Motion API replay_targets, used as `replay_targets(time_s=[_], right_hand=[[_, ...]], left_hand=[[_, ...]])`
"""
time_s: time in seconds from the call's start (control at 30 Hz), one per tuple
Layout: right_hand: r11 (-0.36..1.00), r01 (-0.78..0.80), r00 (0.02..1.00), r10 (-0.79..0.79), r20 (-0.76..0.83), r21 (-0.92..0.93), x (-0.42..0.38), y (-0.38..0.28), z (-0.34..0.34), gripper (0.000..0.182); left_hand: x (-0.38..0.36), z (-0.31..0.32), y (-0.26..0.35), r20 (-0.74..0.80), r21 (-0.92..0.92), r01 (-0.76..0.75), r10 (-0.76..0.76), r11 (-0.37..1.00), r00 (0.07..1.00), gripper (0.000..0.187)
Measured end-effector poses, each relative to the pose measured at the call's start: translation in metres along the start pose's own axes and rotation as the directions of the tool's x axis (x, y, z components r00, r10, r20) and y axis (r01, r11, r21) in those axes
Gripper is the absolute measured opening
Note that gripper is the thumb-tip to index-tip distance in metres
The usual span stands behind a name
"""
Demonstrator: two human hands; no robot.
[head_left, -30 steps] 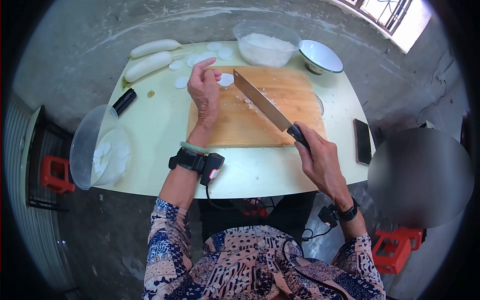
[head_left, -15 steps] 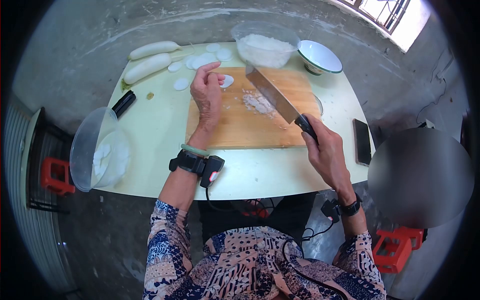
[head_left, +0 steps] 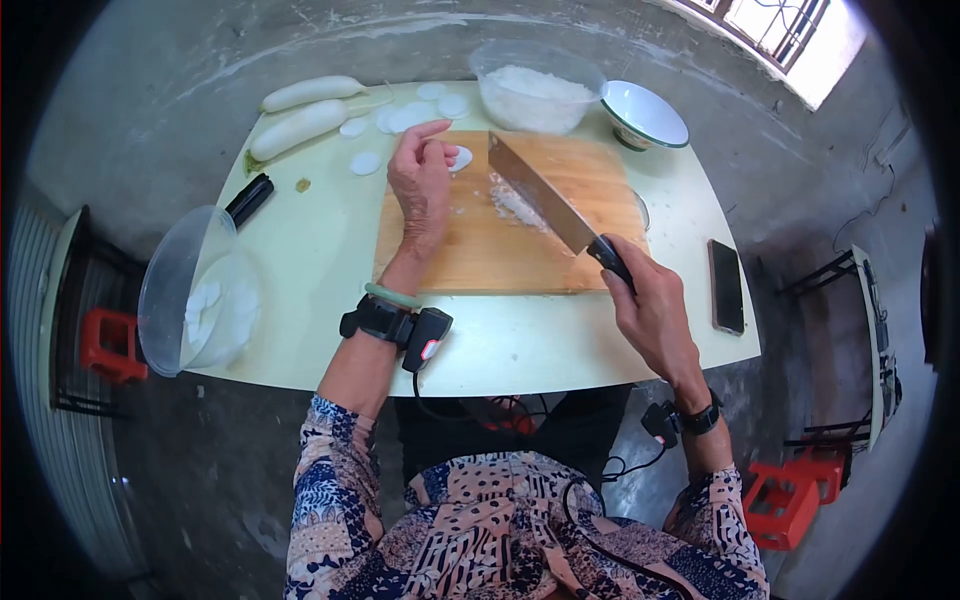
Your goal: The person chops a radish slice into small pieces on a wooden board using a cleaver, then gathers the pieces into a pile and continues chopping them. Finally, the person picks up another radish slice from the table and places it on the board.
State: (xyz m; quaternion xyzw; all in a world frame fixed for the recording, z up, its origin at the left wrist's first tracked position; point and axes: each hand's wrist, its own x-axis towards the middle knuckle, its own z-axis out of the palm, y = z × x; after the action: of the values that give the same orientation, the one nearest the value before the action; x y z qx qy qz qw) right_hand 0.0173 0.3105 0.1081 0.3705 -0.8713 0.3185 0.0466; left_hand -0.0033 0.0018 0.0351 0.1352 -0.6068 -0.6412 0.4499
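Observation:
My right hand (head_left: 650,305) is wrapped round the black handle of a wide cleaver (head_left: 545,195). The blade slants up and left over the wooden cutting board (head_left: 450,265). Finely chopped white pieces (head_left: 512,205) lie on the board beside and partly behind the blade. My left hand (head_left: 422,180) hovers over the board's upper left, its fingers curled. A white round slice (head_left: 460,159) shows at its fingertips; whether the fingers grip it cannot be made out.
Two white radishes (head_left: 300,130) and thin round slices (head_left: 410,117) lie at the back left. Behind the board are a clear bowl of white shreds (head_left: 535,95) and an enamel bowl (head_left: 645,115). A phone (head_left: 725,287) lies right, a clear bowl (head_left: 190,300) left.
The cleaver's blade has shifted slightly, with its tip a little lower. The view has moved a little, and the grey blurred round shape at the right is gone.

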Motion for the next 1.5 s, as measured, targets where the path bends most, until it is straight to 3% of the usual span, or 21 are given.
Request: replay_targets(time_s=[0.13, 0.2, 0.37, 0.53, 0.6, 0.7, 0.8, 0.9, 1.03, 1.23, 1.33, 1.4, 1.5], right_hand=[[0.998, 0.04, 0.998, -0.038, -0.045, 0.043, -0.003, 0.001, 0.004, 0.037], [0.999, 0.014, 0.998, -0.011, 0.056, -0.05, -0.001, 0.0, 0.003, 0.036], [0.998, 0.062, 0.998, -0.062, 0.021, 0.014, -0.005, -0.003, 0.01, 0.034], [0.997, 0.074, 0.996, -0.075, 0.048, 0.022, -0.004, -0.005, 0.01, 0.035], [0.995, 0.099, 0.995, -0.099, -0.012, 0.019, -0.007, -0.002, 0.014, 0.035], [1.0, 0.022, 0.999, -0.021, 0.033, -0.019, -0.004, -0.002, 0.009, 0.035], [0.999, 0.027, 0.999, -0.026, -0.02, 0.039, -0.006, -0.005, 0.009, 0.037], [0.999, 0.037, 0.997, -0.038, 0.067, 0.02, -0.008, -0.004, 0.01, 0.037], [0.996, 0.053, 0.998, -0.054, 0.023, 0.069, -0.008, -0.006, 0.011, 0.037], [0.999, -0.028, 0.997, 0.027, 0.066, 0.014, -0.008, -0.005, 0.007, 0.035], [0.997, -0.012, 0.999, 0.009, 0.046, 0.075, -0.014, -0.01, 0.006, 0.035], [0.976, -0.099, 0.984, 0.067, 0.167, 0.193, -0.019, -0.012, 0.005, 0.036], [0.976, -0.109, 0.987, 0.083, 0.141, 0.191, -0.017, -0.005, 0.005, 0.035]], left_hand=[[0.001, 0.001, 0.004, -0.003, 0.009, -0.043, 0.043, 0.999, 0.999, 0.03], [0.001, 0.002, 0.005, -0.008, -0.003, -0.047, 0.047, 0.999, 0.999, 0.03], [0.006, -0.001, 0.003, -0.049, 0.016, -0.098, 0.099, 0.995, 0.994, 0.033], [0.006, -0.003, 0.006, -0.025, 0.002, -0.066, 0.066, 0.998, 0.998, 0.032], [0.004, -0.002, 0.006, -0.008, 0.008, -0.038, 0.038, 0.999, 0.999, 0.031], [0.004, -0.003, 0.004, 0.003, -0.021, -0.051, 0.051, 0.998, 0.999, 0.03], [0.005, -0.002, 0.005, -0.002, 0.015, -0.033, 0.033, 0.999, 0.999, 0.03], [0.002, 0.0, 0.003, 0.001, -0.001, -0.039, 0.039, 0.999, 0.999, 0.03], [0.005, -0.002, 0.002, 0.006, 0.012, -0.029, 0.029, 1.0, 1.0, 0.03], [0.004, -0.001, 0.001, 0.016, 0.017, -0.029, 0.029, 0.999, 0.999, 0.03], [0.005, -0.004, 0.0, 0.016, 0.001, -0.038, 0.038, 0.999, 0.999, 0.03], [0.003, -0.002, 0.0, 0.033, -0.007, -0.05, 0.05, 0.999, 0.998, 0.03], [0.003, -0.001, -0.001, 0.025, 0.015, -0.019, 0.018, 1.0, 1.0, 0.03]])
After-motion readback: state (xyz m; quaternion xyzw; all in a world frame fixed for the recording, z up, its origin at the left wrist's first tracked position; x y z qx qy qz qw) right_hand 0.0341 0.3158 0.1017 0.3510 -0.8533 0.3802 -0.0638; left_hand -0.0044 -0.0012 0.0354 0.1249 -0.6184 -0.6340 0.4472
